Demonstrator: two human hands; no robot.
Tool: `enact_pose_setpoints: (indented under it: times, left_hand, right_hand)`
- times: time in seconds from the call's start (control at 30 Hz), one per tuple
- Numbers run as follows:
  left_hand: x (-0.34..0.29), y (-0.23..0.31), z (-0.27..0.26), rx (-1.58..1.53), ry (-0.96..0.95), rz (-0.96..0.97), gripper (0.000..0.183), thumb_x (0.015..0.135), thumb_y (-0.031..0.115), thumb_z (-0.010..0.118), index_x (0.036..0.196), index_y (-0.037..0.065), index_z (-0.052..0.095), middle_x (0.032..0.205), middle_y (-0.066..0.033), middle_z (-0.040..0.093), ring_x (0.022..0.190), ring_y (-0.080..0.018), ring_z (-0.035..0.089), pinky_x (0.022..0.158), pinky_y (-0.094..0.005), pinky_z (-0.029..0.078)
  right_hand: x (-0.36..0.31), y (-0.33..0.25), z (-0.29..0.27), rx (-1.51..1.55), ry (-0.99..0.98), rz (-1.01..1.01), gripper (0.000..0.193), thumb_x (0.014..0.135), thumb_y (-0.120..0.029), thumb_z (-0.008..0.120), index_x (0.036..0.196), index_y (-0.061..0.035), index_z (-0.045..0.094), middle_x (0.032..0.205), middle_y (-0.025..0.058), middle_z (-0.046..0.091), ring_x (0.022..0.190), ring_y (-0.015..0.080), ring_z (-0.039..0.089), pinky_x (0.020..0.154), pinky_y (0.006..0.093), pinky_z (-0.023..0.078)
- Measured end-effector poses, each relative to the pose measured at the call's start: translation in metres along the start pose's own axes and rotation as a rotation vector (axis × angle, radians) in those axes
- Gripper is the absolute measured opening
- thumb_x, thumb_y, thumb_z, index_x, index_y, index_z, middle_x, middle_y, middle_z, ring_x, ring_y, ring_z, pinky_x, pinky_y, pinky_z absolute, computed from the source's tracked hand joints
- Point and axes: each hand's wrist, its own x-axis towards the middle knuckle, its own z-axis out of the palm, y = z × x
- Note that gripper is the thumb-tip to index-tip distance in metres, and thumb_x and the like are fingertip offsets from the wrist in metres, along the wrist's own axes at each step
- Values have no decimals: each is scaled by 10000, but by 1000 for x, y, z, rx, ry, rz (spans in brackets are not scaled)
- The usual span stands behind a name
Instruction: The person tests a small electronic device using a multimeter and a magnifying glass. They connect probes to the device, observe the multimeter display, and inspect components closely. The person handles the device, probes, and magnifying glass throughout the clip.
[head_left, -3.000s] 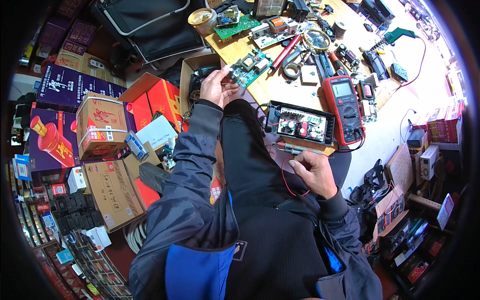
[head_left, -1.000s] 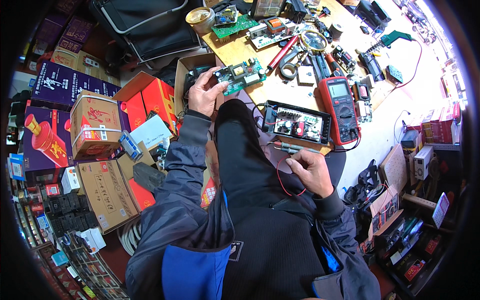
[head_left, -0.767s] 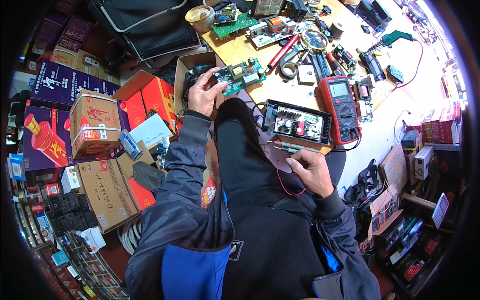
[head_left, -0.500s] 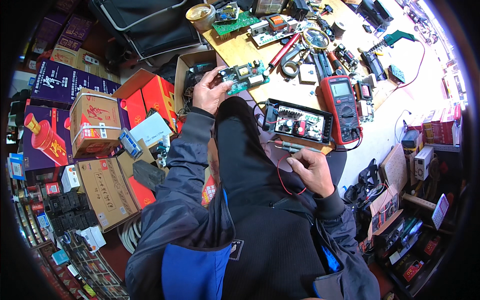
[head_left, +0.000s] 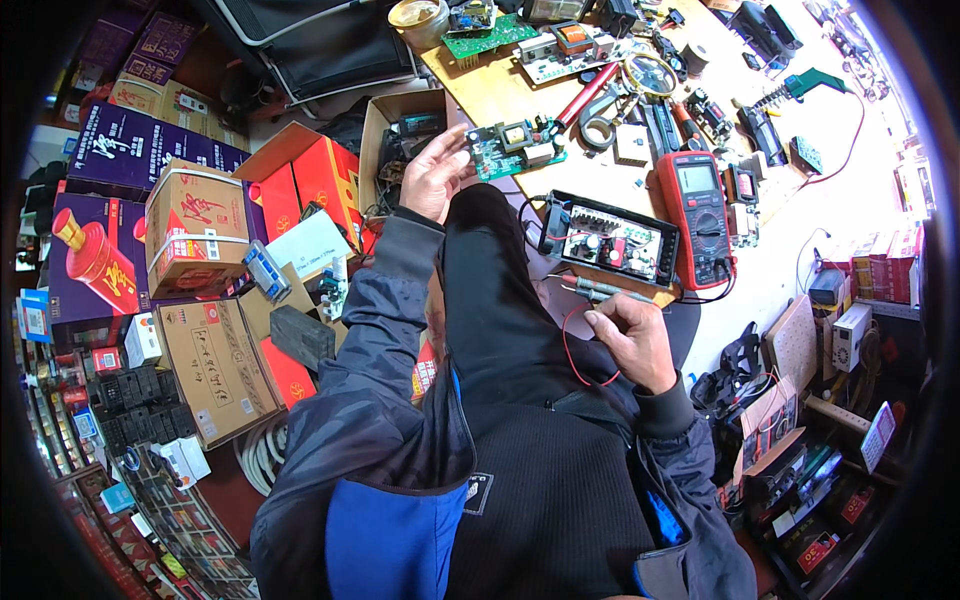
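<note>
My left hand (head_left: 432, 182) has its fingers stretched out, fingertips at the left edge of a green circuit board (head_left: 512, 150) at the table's near edge. The board carries a transformer and other parts. Lower right, my right hand (head_left: 640, 340) pinches a thin red wire (head_left: 568, 350), which loops over my lap. Just beyond it lie test probes (head_left: 598, 288), beside an open black case (head_left: 610, 238) with a populated board inside. A red multimeter (head_left: 693, 220) stands to the right of that case.
The table (head_left: 530, 195) also bears a magnifying glass (head_left: 650, 75), a roll of tape (head_left: 597, 133), a green soldering tool (head_left: 800, 85) and several loose boards. Cardboard boxes (head_left: 215, 370) crowd my left side. A folding chair (head_left: 310, 45) stands beyond.
The view has shifted slightly. My left fingers have loosened from the circuit board and spread, leaving it at the table's edge. My right hand keeps its pinch on the wire.
</note>
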Motion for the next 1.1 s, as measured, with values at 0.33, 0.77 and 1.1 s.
enact_pose_setpoints:
  times: [0.33,0.77,1.1]
  left_hand:
    - [1,-2,14,112,32,91,440,994,-10,695,1430,-7,634,1306,-94,702,1188,-180,675,1058,-320,546]
    - [-7,6,26,232,60,135,461,963,6,736,1416,-3,649,1304,-95,711,1222,-180,658,1110,-328,490]
    - [-8,3,32,131,69,114,555,925,-58,763,1454,-52,597,1326,-113,670,1168,-190,681,1004,-321,591]
  right_hand:
    - [0,1,-1,18,0,-25,164,979,-116,758,901,25,728,748,57,688,660,114,607,618,289,475]
    - [0,1,-1,4,1,-29,168,975,-119,762,896,24,725,760,63,694,665,121,618,628,290,490]
    - [0,3,-1,4,-4,-35,166,976,-118,762,893,20,722,760,61,693,665,119,618,631,290,493]
